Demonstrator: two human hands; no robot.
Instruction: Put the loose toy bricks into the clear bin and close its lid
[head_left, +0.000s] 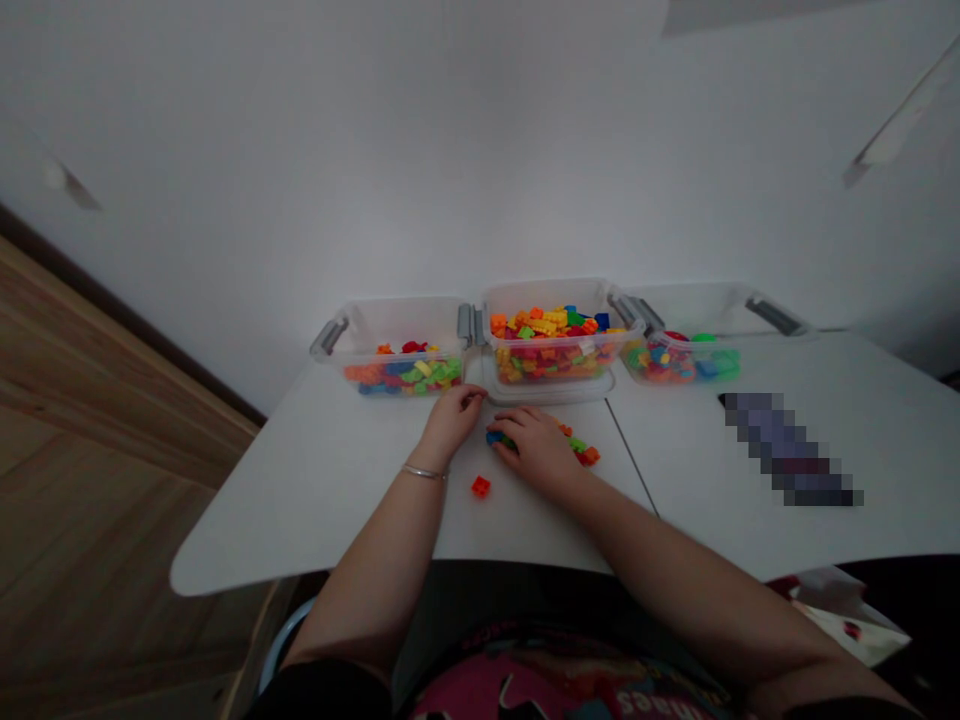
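Note:
My left hand [453, 418] is curled in front of the left bin, with thumb and fingertips together. Whatever may be pinched there is too small to make out. Over a colourful row of joined building blocks [577, 444] lies my right hand [536, 446], its fingers bent around the blue end [495, 437] and its palm hiding the middle. Green, orange and red pieces stick out past the right side of that hand. A single orange-red block [481, 487] sits on the white table [360, 500], nearer to me and apart from both hands.
Three clear plastic bins stand against the wall: a left bin [405, 312], a middle bin [551, 292] heaped with blocks, and a right bin [697, 300] with rounder pieces. A clear lid [555, 392] lies under the middle one. A pixelated dark object [787, 450] rests at right.

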